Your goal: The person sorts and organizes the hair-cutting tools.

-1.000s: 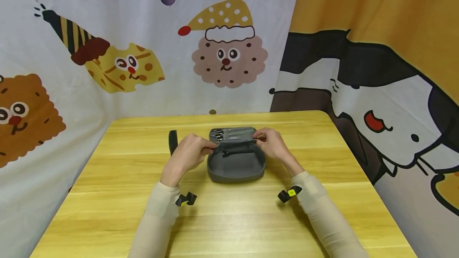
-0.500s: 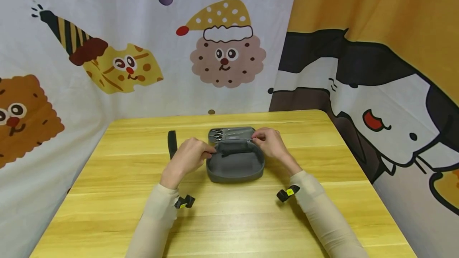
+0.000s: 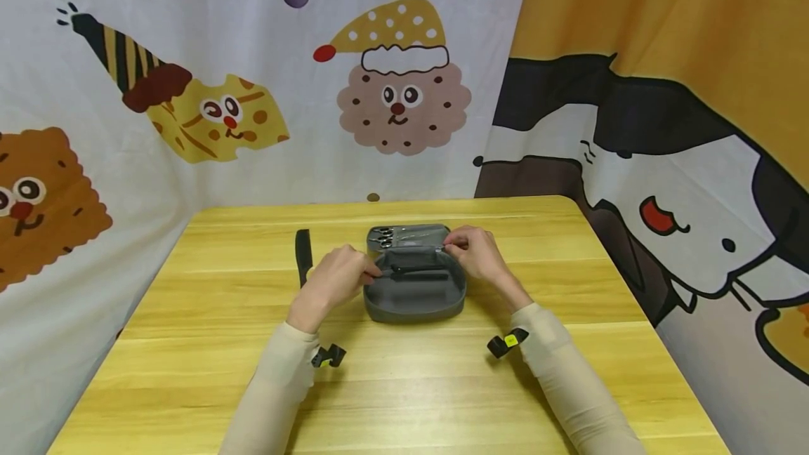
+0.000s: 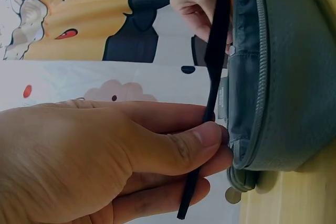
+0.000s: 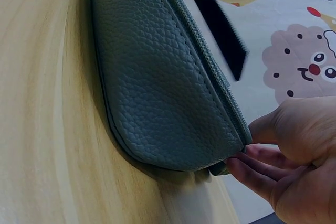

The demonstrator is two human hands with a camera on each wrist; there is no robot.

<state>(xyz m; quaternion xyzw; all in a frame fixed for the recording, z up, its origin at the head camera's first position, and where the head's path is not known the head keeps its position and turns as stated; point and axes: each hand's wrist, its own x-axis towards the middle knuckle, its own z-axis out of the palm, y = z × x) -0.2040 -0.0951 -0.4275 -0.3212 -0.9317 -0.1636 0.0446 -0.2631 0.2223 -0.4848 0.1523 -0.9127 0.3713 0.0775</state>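
A grey zip case (image 3: 413, 316) stands on the table with its lid folded back. My left hand (image 3: 335, 279) pinches a black comb (image 4: 217, 38) by its thin handle between thumb and fingers. The comb's toothed end (image 5: 223, 32) lies across the mouth of the case, above the rim. With thumb and fingers, my right hand (image 3: 475, 253) holds the case's back right corner near the zip. Several metal tools with scissor-like loops (image 3: 383, 236) sit in the lid's clear pocket (image 3: 420, 235).
To the left of the case stands a dark strap (image 3: 304, 256), partly behind my left hand. The wooden table (image 3: 404, 385) extends around the case. Cartoon-printed cloth (image 3: 253, 181) hangs behind the table.
My left hand has come down slightly with the comb. The comb showed its broad side half a second ago and now looks narrow, so it has turned. The right hand stays at the corner.
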